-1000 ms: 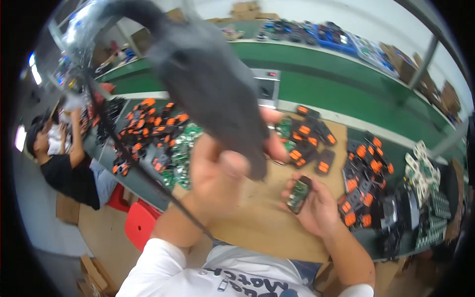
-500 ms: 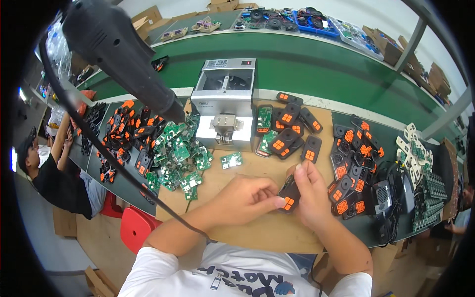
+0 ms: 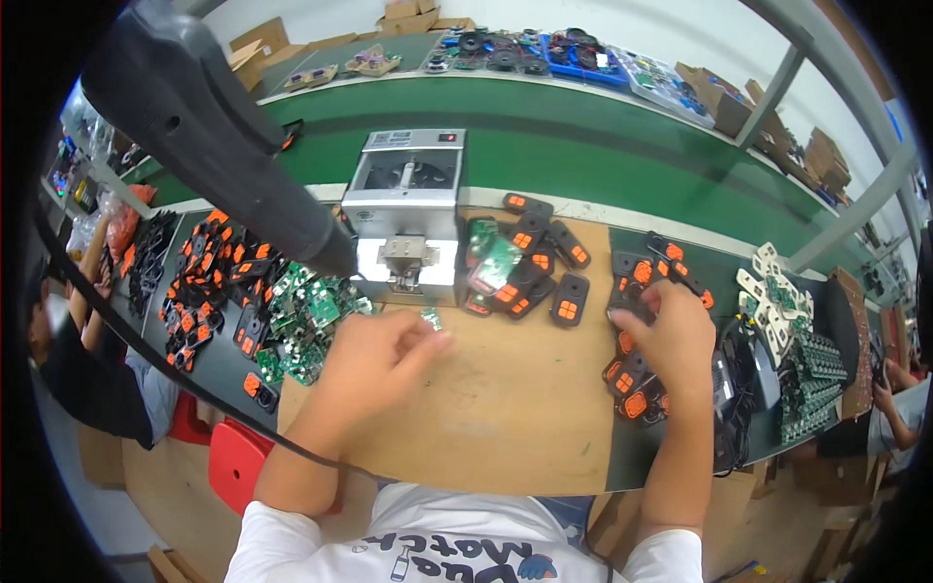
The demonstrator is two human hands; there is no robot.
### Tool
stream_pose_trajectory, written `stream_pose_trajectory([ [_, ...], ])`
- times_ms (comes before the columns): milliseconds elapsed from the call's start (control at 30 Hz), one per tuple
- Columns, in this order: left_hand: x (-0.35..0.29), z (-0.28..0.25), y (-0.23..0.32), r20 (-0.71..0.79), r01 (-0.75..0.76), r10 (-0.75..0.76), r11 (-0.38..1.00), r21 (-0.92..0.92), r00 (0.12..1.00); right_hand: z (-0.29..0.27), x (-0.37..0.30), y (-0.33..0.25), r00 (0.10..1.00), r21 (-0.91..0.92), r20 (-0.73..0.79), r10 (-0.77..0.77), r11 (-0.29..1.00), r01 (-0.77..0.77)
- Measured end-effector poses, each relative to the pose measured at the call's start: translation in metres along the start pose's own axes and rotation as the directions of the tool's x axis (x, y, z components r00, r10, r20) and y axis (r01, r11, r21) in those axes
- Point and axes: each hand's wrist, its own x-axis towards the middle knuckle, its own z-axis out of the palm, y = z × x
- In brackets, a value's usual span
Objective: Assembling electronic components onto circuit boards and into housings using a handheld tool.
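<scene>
My left hand (image 3: 381, 352) hovers at the left side of the brown work mat (image 3: 505, 408), its thumb held away from loosely bent fingers. Just beyond those fingers a small green circuit board (image 3: 431, 318) shows, partly hidden by the hand; contact is unclear. Over on the right, my right hand (image 3: 673, 335) reaches into a pile of black remote-control housings with orange buttons (image 3: 632, 374). Its thumb and fingers are spread around one dark housing (image 3: 634, 307), with no clear grip. A green board (image 3: 500, 260) lies tilted on the heap of remotes (image 3: 533, 257) at the mat's back.
A silver bench machine (image 3: 408, 214) stands behind the mat. A dark power tool (image 3: 224, 146) hangs at upper left, its cable crossing my left arm. Green boards (image 3: 311, 306) and black-orange housings (image 3: 209, 272) heap up leftward. White frames (image 3: 768, 291) lie far right. Other people sit at both sides.
The remote I held in both hands has left them. My hands have parted: the left toward the loose board, the right to the housing pile. The view has shifted slightly.
</scene>
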Motion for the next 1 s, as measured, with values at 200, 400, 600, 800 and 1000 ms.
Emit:
stream_pose_trajectory([
  [200, -0.003, -0.016, -0.033, -0.120, -0.049, 0.060, 0.995, 0.092, 0.991, 0.008, -0.007, 0.001, 0.985, -0.081, 0.121, 0.122, 0.990, -0.113],
  [400, -0.003, 0.023, -0.042, -0.091, -0.151, 0.222, 0.861, 0.486, 0.971, -0.005, -0.002, -0.021, 0.971, 0.245, 0.226, 0.078, 0.960, -0.134],
  [600, -0.010, 0.017, -0.010, 0.037, -0.038, 0.029, 0.968, 0.249, 0.999, 0.027, -0.024, -0.047, 0.730, 0.698, 0.586, -0.352, -0.239, -0.675],
  [800, 0.012, 0.016, 0.031, -0.041, -0.500, 0.517, 0.800, -0.332, 0.855, 0.037, -0.042, -0.068, 0.758, 0.777, 0.614, -0.219, 0.000, -0.629],
  [1000, 0.020, 0.040, 0.008, -0.137, -0.664, 0.654, 0.702, -0.256, 0.744, 0.031, -0.053, -0.079, 0.825, 0.896, 0.438, -0.358, 0.102, -0.432],
])
